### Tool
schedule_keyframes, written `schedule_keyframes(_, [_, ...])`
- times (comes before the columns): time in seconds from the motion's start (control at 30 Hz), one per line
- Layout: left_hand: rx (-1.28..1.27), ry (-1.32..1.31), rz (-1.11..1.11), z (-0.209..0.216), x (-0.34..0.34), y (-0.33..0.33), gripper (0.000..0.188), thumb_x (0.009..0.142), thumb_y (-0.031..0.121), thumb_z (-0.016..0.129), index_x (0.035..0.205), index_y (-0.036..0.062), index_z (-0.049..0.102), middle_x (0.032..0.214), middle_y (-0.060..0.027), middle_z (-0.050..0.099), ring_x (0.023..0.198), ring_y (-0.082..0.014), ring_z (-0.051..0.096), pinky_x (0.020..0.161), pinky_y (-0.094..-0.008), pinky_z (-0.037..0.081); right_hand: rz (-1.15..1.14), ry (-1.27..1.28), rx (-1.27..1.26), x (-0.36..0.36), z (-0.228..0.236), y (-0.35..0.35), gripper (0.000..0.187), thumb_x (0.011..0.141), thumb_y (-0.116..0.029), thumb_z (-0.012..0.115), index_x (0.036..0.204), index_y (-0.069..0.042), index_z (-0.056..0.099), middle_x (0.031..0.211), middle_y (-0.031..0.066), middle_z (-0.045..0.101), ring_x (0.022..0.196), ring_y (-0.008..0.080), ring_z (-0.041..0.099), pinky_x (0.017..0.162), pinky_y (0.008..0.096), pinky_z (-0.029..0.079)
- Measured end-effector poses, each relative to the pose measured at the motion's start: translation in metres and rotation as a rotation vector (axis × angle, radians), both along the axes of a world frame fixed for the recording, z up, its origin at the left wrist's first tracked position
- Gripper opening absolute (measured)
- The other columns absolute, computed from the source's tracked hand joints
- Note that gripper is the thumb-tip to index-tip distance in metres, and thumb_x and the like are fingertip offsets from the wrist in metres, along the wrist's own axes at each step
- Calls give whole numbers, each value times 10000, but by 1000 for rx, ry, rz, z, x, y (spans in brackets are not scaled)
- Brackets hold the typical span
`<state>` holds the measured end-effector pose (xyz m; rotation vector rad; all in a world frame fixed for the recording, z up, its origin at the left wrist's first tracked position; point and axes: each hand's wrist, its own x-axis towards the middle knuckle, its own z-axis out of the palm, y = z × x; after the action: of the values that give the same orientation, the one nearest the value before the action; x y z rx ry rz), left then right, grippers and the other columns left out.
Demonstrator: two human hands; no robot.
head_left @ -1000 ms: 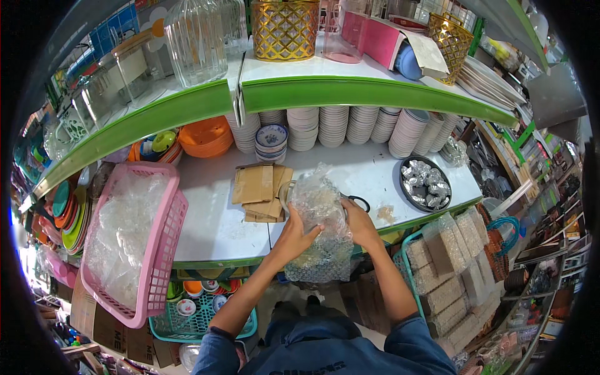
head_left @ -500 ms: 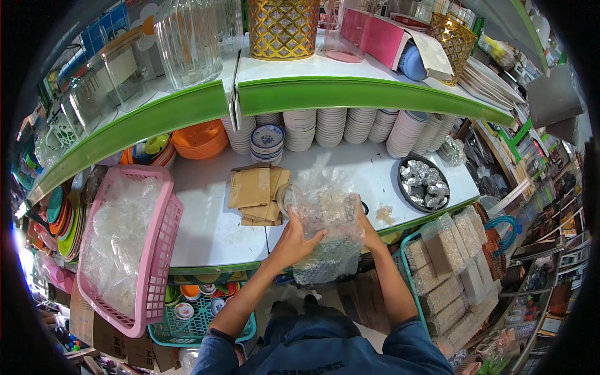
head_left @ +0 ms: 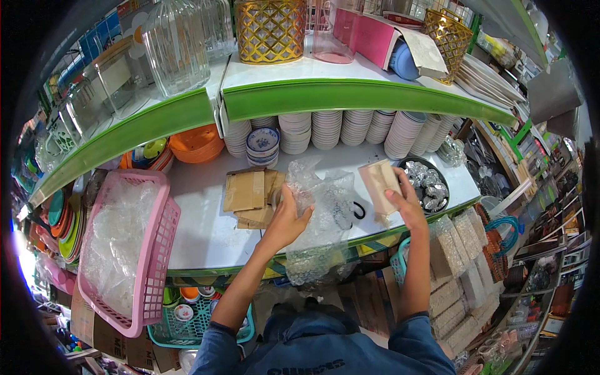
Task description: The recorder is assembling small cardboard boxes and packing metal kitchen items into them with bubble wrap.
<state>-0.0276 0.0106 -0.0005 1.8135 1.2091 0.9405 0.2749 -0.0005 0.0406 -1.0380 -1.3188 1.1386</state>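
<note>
My left hand [head_left: 291, 220] is closed on a sheet of clear bubble wrap [head_left: 322, 215], which spreads over the white shelf and droops past its front edge. In my right hand [head_left: 407, 201] is a small tan rectangular box [head_left: 379, 186], held up tilted with the thumb on its face. A black curved hook-like piece [head_left: 359, 210] pokes out beside the wrap. Folded brown cardboard pieces [head_left: 249, 190] lie to the left of my left hand. Just right of the box sits a round black tray [head_left: 409, 164] of foil-like silvery pieces.
A pink basket [head_left: 164, 219] of bubble wrap stands at the left. Wrapped blocks fill a teal basket [head_left: 398, 265] at the right. Stacked bowls [head_left: 327, 130] line the shelf's back, under a green-edged upper shelf [head_left: 369, 97] of glassware. A teal crate [head_left: 200, 322] sits below.
My right hand has left the bubble wrap and moved right, with the tan box now showing in it. The wrap hangs looser from my left hand.
</note>
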Motion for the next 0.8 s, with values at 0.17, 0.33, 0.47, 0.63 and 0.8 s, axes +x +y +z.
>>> schedule_keyframes(0.17, [68, 58, 25, -8, 11, 16, 812, 943, 189, 597, 1417, -145, 28, 1307, -356, 461, 1219, -430, 487, 1016, -421, 386, 114, 109, 24, 8, 21, -1, 727, 783, -266, 745, 1391, -49, 411, 1235, 111, 550, 1158, 202, 528, 996, 305, 392])
schedule_keyframes(0.33, [139, 93, 80, -8, 23, 25, 724, 937, 156, 581, 1389, -150, 106, 1222, -395, 517, 1134, -511, 535, 942, -471, 436, 542, -94, -28, -11, 19, 16, 740, 772, -259, 791, 1389, -79, 425, 1241, 112, 551, 1157, 192, 524, 994, 314, 398])
schedule_keyframes(0.47, [176, 56, 87, -6, 27, 33, 746, 906, 127, 609, 1389, -150, 111, 1172, -403, 532, 1087, -523, 550, 903, -483, 451, 934, -277, -229, -50, 4, 27, 662, 832, -226, 771, 1392, -114, 438, 1104, 88, 619, 1060, 162, 569, 911, 288, 435])
schedule_keyframes(0.63, [266, 52, 176, 2, 32, 31, 752, 872, 96, 641, 1386, -124, 138, 1064, -384, 565, 995, -538, 566, 854, -509, 459, 981, -479, -151, -64, -30, 37, 625, 847, -205, 772, 1378, -107, 458, 952, 42, 622, 909, 115, 578, 787, 267, 452])
schedule_keyframes(0.8, [368, 160, 231, 9, 22, 16, 679, 838, 127, 688, 1389, -28, 323, 1146, -265, 551, 993, -436, 563, 824, -457, 454, 887, -612, -140, -57, -33, 45, 672, 800, -333, 801, 1359, -130, 489, 934, 63, 635, 885, 151, 590, 795, 287, 463])
